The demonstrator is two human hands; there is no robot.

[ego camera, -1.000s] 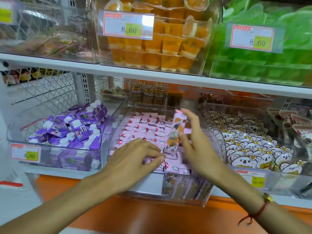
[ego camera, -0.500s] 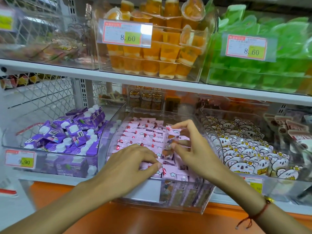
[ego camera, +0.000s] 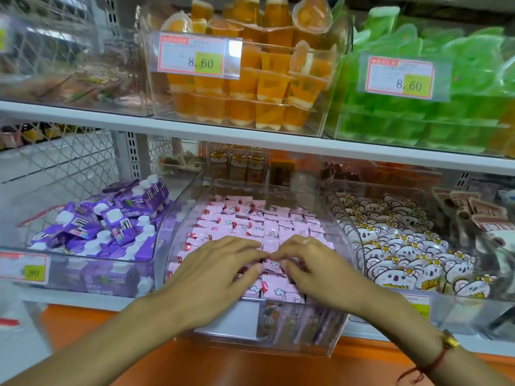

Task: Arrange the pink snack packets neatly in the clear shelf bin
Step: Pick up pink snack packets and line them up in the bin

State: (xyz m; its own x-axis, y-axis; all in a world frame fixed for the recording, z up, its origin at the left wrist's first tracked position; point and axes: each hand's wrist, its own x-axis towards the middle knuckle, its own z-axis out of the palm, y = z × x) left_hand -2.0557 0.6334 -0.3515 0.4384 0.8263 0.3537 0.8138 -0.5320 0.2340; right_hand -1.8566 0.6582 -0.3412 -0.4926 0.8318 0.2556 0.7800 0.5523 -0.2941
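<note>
Pink snack packets (ego camera: pixel 250 221) lie in rows inside the clear shelf bin (ego camera: pixel 345 235) in the middle of the lower shelf. My left hand (ego camera: pixel 214 271) and my right hand (ego camera: pixel 312 271) rest palm down on the packets at the bin's front, fingertips meeting over them. The fingers are curled down onto the packets; whether either hand grips one is hidden. More pink packets (ego camera: pixel 278 288) show between the hands at the front wall.
A bin of purple drink pouches (ego camera: pixel 111 224) stands to the left, a bin of koala-print packets (ego camera: pixel 404 252) to the right. The upper shelf (ego camera: pixel 250 140) overhangs, carrying orange jelly cups (ego camera: pixel 264 87) and green packs (ego camera: pixel 446 112). An orange ledge (ego camera: pixel 223 366) runs below.
My right hand lowered the single packet it held upright down into the bin's front. Both hands now press together on the packets. The left hand moved slightly right.
</note>
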